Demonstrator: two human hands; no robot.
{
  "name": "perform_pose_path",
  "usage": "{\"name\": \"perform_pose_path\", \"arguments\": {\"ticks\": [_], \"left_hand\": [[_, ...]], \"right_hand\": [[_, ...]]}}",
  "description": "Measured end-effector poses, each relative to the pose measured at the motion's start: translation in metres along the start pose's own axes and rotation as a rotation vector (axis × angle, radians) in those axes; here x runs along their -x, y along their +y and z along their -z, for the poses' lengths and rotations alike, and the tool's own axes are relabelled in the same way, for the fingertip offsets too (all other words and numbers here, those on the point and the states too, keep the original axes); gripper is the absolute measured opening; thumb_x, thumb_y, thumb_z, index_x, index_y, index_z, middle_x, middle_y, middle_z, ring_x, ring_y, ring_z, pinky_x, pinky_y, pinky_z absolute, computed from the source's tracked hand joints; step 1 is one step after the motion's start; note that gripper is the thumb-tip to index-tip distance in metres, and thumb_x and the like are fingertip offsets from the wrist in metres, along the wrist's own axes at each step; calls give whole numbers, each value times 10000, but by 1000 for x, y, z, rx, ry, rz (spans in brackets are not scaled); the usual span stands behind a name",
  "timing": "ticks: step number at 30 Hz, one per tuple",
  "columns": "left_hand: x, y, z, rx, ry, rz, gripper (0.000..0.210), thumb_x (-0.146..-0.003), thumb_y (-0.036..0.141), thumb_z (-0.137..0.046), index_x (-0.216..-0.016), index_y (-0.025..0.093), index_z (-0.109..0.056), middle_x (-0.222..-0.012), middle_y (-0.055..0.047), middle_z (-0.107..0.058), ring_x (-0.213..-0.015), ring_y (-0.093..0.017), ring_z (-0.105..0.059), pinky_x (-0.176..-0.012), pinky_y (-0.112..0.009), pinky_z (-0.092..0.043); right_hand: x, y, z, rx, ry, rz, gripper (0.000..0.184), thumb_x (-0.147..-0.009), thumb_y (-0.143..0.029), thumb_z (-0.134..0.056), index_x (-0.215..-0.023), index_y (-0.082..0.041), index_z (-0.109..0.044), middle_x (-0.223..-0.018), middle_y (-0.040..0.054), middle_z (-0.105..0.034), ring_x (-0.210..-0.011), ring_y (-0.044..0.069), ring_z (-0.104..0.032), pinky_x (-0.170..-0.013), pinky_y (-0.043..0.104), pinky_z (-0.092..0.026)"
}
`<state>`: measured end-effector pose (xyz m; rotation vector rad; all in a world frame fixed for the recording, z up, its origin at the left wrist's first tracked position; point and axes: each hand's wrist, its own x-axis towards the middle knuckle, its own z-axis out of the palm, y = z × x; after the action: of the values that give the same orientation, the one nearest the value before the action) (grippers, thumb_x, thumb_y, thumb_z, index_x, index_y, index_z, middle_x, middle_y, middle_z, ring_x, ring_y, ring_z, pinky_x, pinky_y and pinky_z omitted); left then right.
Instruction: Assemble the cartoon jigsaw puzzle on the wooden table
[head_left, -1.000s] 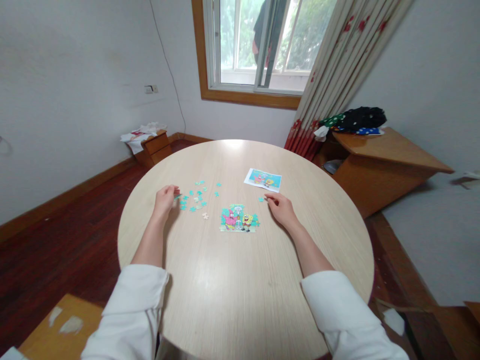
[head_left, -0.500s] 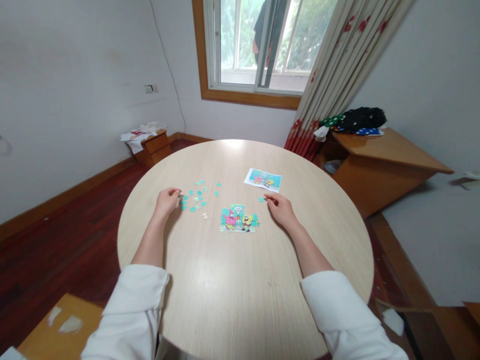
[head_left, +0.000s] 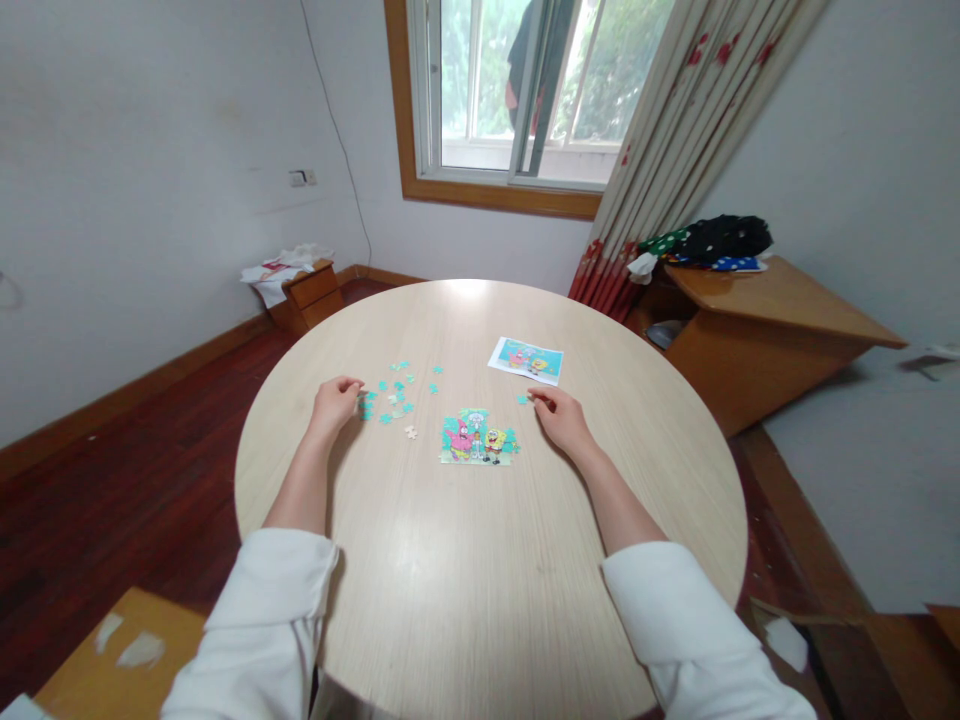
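A partly joined jigsaw puzzle (head_left: 477,438) of cartoon figures lies between my hands, its outline uneven. My left hand (head_left: 336,402) is closed in a pinch at the left edge of the loose puzzle pieces (head_left: 385,419), which are mostly teal. Whatever its fingertips may hold is hidden. On the other side, my right hand (head_left: 559,412) also has its fingers closed, right beside a single teal puzzle piece (head_left: 523,400). I cannot make out anything between those fingertips. A pale puzzle piece (head_left: 411,433) lies left of the joined part.
A printed picture sheet (head_left: 527,361) of the same figures lies farther back on the round table (head_left: 465,570). Beyond the table stand a small cabinet (head_left: 313,290) at left and a tilted wooden desk (head_left: 765,310) with cloths at right.
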<state>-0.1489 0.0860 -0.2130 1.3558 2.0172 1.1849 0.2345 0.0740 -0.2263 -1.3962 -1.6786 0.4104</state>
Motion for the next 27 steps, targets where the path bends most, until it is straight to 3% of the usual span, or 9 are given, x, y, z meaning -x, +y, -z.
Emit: {"name": "perform_pose_path", "arguments": {"ticks": [17, 19, 22, 27], "left_hand": [[3, 3, 1, -87, 5, -12, 239, -729, 238, -477, -797, 146, -687, -850, -96, -708, -815, -220, -640, -743, -297, -466], [10, 10, 1, -154, 69, -69, 244, -739, 226, -461, -800, 149, -685, -838, -93, -701, -811, -221, -635, -760, -306, -462], [23, 23, -4, -236, 186, -300, 253, -753, 207, -441, -819, 158, -680, -905, -92, -686, -899, -216, -616, -855, -307, -436], [37, 41, -31, -286, -10, -501, 253, -774, 181, -437, -847, 167, -679, -955, -83, -692, -937, -204, -614, -891, -314, -424]], "right_hand": [[0, -2, 1, 12, -17, -11, 267, -764, -174, -481, -923, -161, -695, -988, 86, -704, -880, 187, -640, -856, 365, -487], [0, -2, 1, 10, -19, -9, 269, -765, -174, -479, -925, -165, -696, -987, 84, -705, -877, 186, -640, -857, 365, -487], [0, -1, 0, 4, -14, -1, 268, -765, -175, -479, -921, -170, -697, -984, 80, -706, -883, 187, -639, -861, 370, -485], [0, 1, -2, 2, -7, -3, 270, -758, -168, -482, -922, -171, -697, -988, 80, -705, -891, 188, -638, -866, 373, -484]]}}
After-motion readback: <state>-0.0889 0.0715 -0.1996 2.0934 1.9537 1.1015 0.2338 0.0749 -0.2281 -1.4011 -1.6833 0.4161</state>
